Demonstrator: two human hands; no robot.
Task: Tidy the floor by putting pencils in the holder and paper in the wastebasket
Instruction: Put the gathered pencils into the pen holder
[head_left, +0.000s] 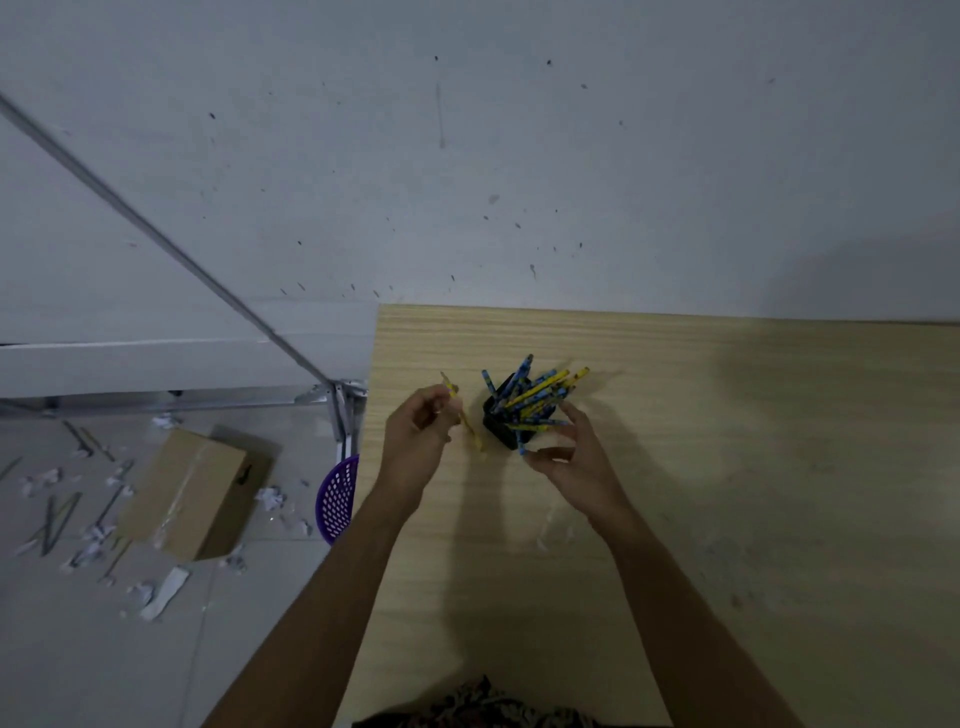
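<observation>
Here, paper scraps litter floor beside wooden table.

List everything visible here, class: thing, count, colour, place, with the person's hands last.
table: one, light wood, right half
holder: one, black, on table
pencils in holder: many, blue and yellow
yellow pencil: one, pinched by left hand
wastebasket: one, purple, floor by table's left edge
cardboard box: one, brown, floor left
paper scraps: many, white, floor around box
floor pencils: several, far left
left hand: left of holder
right hand: right of holder, grip unclear
</observation>
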